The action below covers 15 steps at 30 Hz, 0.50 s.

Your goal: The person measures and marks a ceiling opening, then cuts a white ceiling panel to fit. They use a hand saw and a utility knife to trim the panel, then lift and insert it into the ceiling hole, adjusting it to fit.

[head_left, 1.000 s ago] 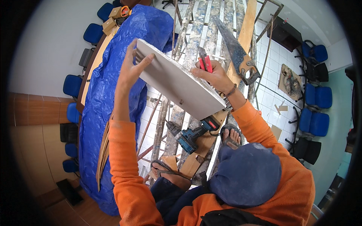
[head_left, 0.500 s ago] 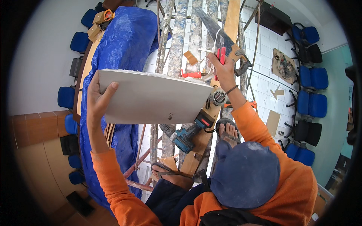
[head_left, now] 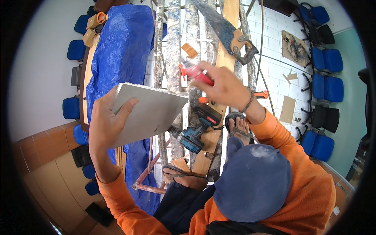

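Board (head_left: pixel 150 113), grey-faced with a pale, rough edge, is sitting in our left hand (head_left: pixel 105 119), its thumb pressing the near face and its other fingers clamping from behind, mostly hidden; the board is stretching out to the right of that thumb. Our right hand (head_left: pixel 227 88) is gripping a red-handled tool (head_left: pixel 203 79), whose tip is blurring too much to tell, beyond the board's upper right corner. We are risking a slip: one hand is bearing the whole board, so a slackening thumb could send it down toward the cordless drill (head_left: pixel 190 137), which is lying below the right fingers. A hasty sweep of the tool could also be nicking the left fingers, since the board is hiding them. We are cocking our left wrist above a steeply rising forearm, while our right forearm is slanting in from the lower right, back of the hand uppermost. Farther beyond the right fingers, a handsaw (head_left: pixel 221 30) is lying across a wooden plank (head_left: pixel 230 15).
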Each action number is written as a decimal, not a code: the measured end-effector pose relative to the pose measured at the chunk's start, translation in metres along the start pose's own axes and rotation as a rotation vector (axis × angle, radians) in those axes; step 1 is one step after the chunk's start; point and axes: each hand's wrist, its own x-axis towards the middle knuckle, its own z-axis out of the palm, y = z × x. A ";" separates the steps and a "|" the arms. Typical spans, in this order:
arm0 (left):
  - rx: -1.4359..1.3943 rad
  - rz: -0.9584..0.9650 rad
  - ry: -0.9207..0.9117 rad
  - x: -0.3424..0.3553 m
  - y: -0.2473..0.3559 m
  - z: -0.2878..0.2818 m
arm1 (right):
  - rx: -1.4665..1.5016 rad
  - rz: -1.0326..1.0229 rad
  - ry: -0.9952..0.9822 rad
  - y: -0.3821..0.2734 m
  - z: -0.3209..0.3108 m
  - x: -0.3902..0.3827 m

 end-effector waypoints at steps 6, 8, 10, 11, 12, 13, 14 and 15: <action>0.018 0.019 -0.009 0.008 0.019 0.016 | 0.147 -0.130 -0.067 -0.048 0.011 -0.011; -0.021 0.016 -0.024 0.011 0.023 0.020 | 0.167 -0.176 -0.001 -0.049 0.012 -0.011; 0.067 0.075 0.014 0.015 0.026 0.024 | 0.198 -0.160 0.049 -0.046 0.010 -0.013; 0.062 0.087 0.014 0.018 0.028 0.025 | 0.216 -0.112 0.058 -0.044 0.009 -0.015; 0.103 0.104 0.061 0.022 0.030 0.024 | 0.239 -0.062 0.062 -0.043 0.007 -0.017; 0.118 0.097 0.091 0.026 0.032 0.022 | 0.265 -0.015 0.075 -0.040 0.005 -0.018; 0.096 0.032 0.098 0.031 0.034 0.021 | 0.294 0.034 0.085 -0.036 0.001 -0.016; 0.172 0.115 0.121 0.039 0.035 0.020 | 0.319 0.087 0.079 -0.032 -0.004 -0.014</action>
